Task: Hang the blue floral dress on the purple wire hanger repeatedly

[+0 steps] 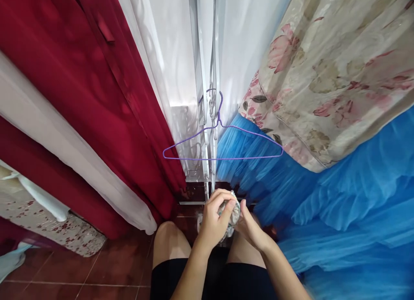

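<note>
My left hand and my right hand meet in front of my knees, low in the middle of the view. Both are closed on a small bunched piece of patterned cloth, pale with grey and green marks. The left fingers curl over its top; the right hand grips it from the right side. Above the hands a thin purple wire hanger hangs bare by its hook from a white metal grille.
Dark red curtain and white sheer curtain hang at left. Floral bedcover over blue ruffled tulle fills the right. Red-brown tiled floor below. A floral cloth lies at lower left.
</note>
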### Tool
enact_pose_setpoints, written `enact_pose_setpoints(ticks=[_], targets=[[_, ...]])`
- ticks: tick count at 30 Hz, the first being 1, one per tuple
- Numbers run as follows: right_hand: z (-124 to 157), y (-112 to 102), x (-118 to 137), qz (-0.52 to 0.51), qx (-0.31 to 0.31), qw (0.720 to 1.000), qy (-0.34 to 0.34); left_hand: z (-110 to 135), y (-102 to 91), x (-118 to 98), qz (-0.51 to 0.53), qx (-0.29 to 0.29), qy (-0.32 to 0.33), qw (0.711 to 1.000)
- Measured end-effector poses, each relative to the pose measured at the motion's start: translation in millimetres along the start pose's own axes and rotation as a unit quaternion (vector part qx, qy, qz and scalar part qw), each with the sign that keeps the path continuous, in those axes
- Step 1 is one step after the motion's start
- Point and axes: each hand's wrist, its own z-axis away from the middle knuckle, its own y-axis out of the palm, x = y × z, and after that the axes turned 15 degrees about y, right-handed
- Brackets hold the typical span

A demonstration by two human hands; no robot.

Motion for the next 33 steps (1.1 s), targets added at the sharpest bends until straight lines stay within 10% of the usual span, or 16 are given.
enact_pose_setpoints(ticks=[6, 11, 21, 27, 33], targets=[[13, 4, 18, 0.142, 0.173, 0.975, 0.005, 19, -38.3, 23, 0.052, 0.193, -0.142, 0.969], [24, -22, 59, 0.213, 0.124, 0.969, 0.004, 57, -71.7, 59, -0.003, 0.294, -0.183, 0.938], [-5, -52, 148, 0.342, -0.192, 0.895, -0.211, -42, -212.3, 65, -0.413, 0.188, 0.019, 0.891], [-67, -57, 133, 0.360, -0.236, 0.866, -0.254, -110, -231.3, 64, -0.444, 0.191, -0.027, 0.875], [-69, -49, 119, 0.344, -0.267, 0.866, -0.245, -126, -226.2, 59, -0.476, 0.116, 0.022, 0.872]])
